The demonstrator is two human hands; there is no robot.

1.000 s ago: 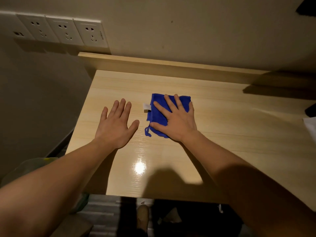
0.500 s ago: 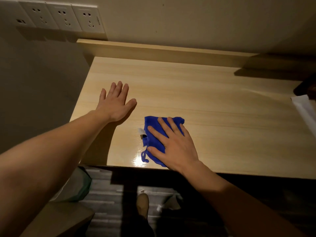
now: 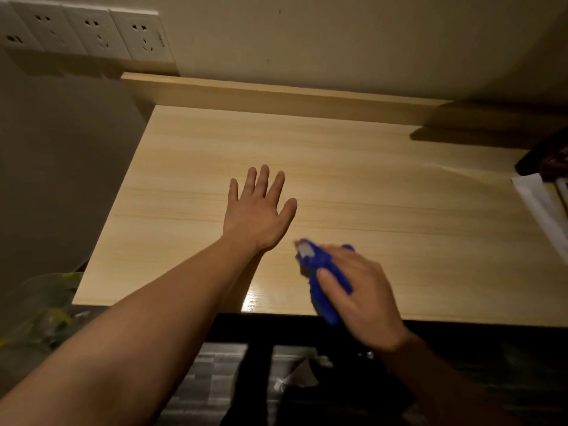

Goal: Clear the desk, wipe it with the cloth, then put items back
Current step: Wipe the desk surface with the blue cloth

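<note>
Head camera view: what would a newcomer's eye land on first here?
The bright blue cloth, bunched in the right hand at the near edge of the desk, stands out most. Next comes the left hand, fingers spread flat on the pale wooden desk at centre. White wall sockets sit at upper left.
</note>
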